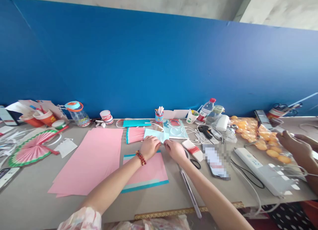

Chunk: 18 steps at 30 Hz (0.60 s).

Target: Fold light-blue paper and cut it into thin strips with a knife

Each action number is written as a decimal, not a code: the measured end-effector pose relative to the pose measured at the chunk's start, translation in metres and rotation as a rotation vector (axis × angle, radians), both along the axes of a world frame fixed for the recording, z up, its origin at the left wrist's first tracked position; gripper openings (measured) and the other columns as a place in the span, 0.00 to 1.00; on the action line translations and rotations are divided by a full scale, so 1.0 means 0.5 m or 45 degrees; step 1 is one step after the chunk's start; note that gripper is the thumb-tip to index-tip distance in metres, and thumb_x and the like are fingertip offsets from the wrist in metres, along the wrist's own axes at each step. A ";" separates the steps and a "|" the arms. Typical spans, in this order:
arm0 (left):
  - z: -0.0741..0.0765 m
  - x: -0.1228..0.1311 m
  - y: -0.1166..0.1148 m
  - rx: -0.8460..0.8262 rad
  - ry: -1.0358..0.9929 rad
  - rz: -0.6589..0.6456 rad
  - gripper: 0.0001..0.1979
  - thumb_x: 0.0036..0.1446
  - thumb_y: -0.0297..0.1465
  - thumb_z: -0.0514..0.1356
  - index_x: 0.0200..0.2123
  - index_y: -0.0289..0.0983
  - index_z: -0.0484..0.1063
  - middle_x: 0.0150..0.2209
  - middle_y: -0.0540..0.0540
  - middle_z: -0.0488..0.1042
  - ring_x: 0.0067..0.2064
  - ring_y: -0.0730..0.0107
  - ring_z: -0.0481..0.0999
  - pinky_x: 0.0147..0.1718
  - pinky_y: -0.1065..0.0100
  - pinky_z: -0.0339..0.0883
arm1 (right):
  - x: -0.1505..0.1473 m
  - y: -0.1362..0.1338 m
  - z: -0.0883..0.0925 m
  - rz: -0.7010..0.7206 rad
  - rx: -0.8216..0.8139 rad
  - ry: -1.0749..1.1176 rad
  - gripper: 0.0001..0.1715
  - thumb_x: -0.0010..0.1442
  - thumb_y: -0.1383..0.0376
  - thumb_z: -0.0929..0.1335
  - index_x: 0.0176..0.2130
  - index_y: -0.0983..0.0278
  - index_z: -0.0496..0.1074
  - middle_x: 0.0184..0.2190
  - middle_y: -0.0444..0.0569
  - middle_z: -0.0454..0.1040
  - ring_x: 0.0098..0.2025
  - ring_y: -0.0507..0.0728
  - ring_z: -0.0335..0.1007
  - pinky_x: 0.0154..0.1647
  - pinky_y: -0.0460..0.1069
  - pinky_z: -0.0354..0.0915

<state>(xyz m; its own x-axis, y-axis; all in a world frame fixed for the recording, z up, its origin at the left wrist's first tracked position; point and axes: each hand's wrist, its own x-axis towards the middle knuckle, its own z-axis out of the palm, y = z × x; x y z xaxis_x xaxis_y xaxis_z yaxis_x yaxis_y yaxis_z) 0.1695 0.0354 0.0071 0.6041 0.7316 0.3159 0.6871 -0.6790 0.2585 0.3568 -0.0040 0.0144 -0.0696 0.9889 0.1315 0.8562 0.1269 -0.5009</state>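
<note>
A piece of light blue paper (152, 133) is between my two hands at the middle of the table. My left hand (150, 145), with a red beaded bracelet at the wrist, grips its lower edge with the fingertips. My right hand (175, 151) pinches the paper's right end, close to the left fingers. Below the hands lies a pink sheet (149, 172) with blue bands along its edges. Just behind my left hand is a pleated pink paper piece (135, 135) with blue trim. A stack of large pink sheets (91, 160) lies to the left.
A white utility knife (190, 193) lies by my right forearm. Further right are a phone (216, 162), a power strip (258, 170), bagged orange balls (260, 137) and another person's hands (295, 145). A finished-looking paper fan (31, 147) is far left. A blue partition (159, 64) stands behind.
</note>
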 end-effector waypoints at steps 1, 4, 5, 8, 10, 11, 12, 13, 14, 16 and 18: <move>0.000 -0.008 0.012 0.004 -0.007 0.025 0.11 0.68 0.33 0.53 0.42 0.39 0.75 0.42 0.45 0.75 0.47 0.62 0.72 0.47 0.62 0.62 | 0.005 0.018 0.010 -0.031 0.001 -0.059 0.12 0.64 0.64 0.63 0.40 0.59 0.77 0.35 0.49 0.77 0.40 0.62 0.75 0.41 0.52 0.65; -0.006 -0.035 0.047 0.011 0.002 0.114 0.11 0.64 0.33 0.58 0.47 0.37 0.73 0.47 0.41 0.73 0.51 0.56 0.69 0.50 0.57 0.61 | 0.036 0.079 0.052 -0.185 0.028 -0.187 0.18 0.66 0.65 0.60 0.50 0.61 0.74 0.40 0.54 0.77 0.43 0.63 0.74 0.43 0.53 0.65; -0.009 -0.042 0.056 0.011 0.016 0.118 0.10 0.63 0.33 0.60 0.46 0.36 0.74 0.47 0.41 0.73 0.51 0.55 0.69 0.50 0.56 0.60 | 0.048 0.098 0.065 -0.247 0.033 -0.219 0.21 0.65 0.65 0.60 0.55 0.63 0.70 0.41 0.56 0.77 0.43 0.64 0.74 0.43 0.54 0.65; -0.020 -0.050 0.067 0.007 0.054 0.090 0.05 0.61 0.30 0.61 0.39 0.37 0.75 0.44 0.42 0.74 0.50 0.56 0.69 0.51 0.56 0.59 | 0.077 0.129 0.093 -0.320 0.051 -0.288 0.28 0.63 0.65 0.63 0.61 0.63 0.64 0.43 0.58 0.77 0.43 0.64 0.74 0.41 0.53 0.65; -0.026 -0.047 0.063 0.008 0.055 0.082 0.05 0.62 0.28 0.59 0.35 0.37 0.75 0.41 0.43 0.74 0.49 0.57 0.69 0.50 0.57 0.60 | 0.085 0.125 0.099 -0.306 0.079 -0.314 0.22 0.63 0.65 0.63 0.56 0.61 0.70 0.46 0.57 0.76 0.45 0.64 0.73 0.42 0.53 0.64; -0.027 -0.045 0.059 0.009 0.046 0.082 0.06 0.62 0.27 0.58 0.34 0.37 0.75 0.40 0.43 0.74 0.49 0.57 0.69 0.50 0.57 0.60 | 0.086 0.116 0.098 -0.290 0.094 -0.321 0.18 0.63 0.66 0.63 0.51 0.62 0.74 0.47 0.57 0.75 0.46 0.63 0.73 0.43 0.52 0.64; -0.028 -0.044 0.055 0.010 0.031 0.082 0.06 0.62 0.26 0.57 0.34 0.37 0.74 0.40 0.43 0.74 0.48 0.58 0.69 0.50 0.57 0.60 | 0.085 0.103 0.095 -0.269 0.107 -0.325 0.16 0.64 0.66 0.62 0.46 0.63 0.76 0.49 0.57 0.74 0.47 0.63 0.72 0.44 0.52 0.64; -0.026 -0.045 0.052 0.011 0.009 0.082 0.06 0.62 0.26 0.57 0.34 0.37 0.74 0.39 0.43 0.74 0.48 0.58 0.69 0.51 0.57 0.60 | 0.082 0.087 0.090 -0.242 0.116 -0.324 0.15 0.64 0.67 0.62 0.43 0.64 0.76 0.49 0.57 0.74 0.47 0.62 0.72 0.44 0.51 0.64; -0.023 -0.049 0.049 0.010 -0.018 0.081 0.06 0.62 0.26 0.57 0.34 0.37 0.74 0.39 0.43 0.74 0.48 0.58 0.69 0.51 0.57 0.59 | 0.079 0.068 0.083 -0.212 0.117 -0.319 0.15 0.64 0.67 0.61 0.42 0.65 0.76 0.49 0.57 0.74 0.47 0.61 0.72 0.44 0.51 0.64; -0.011 -0.069 0.050 0.001 -0.089 0.092 0.06 0.62 0.26 0.57 0.33 0.37 0.73 0.38 0.44 0.75 0.48 0.58 0.70 0.52 0.57 0.59 | 0.070 0.023 0.067 -0.109 0.097 -0.289 0.15 0.65 0.66 0.61 0.45 0.64 0.75 0.47 0.54 0.75 0.42 0.58 0.73 0.42 0.49 0.65; 0.007 -0.105 0.059 -0.014 -0.182 0.132 0.06 0.61 0.27 0.57 0.32 0.38 0.73 0.38 0.44 0.76 0.48 0.57 0.71 0.52 0.56 0.60 | 0.059 -0.027 0.052 0.046 0.042 -0.254 0.13 0.65 0.64 0.63 0.44 0.62 0.76 0.43 0.50 0.77 0.39 0.55 0.74 0.40 0.47 0.66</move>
<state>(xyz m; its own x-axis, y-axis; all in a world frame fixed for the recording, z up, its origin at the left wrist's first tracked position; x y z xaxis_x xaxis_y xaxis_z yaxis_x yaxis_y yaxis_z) 0.1172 0.0651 0.0107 0.4744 0.7916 0.3850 0.7091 -0.6029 0.3657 0.3861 -0.0176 0.0404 -0.1326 0.9806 0.1440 0.9325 0.1727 -0.3171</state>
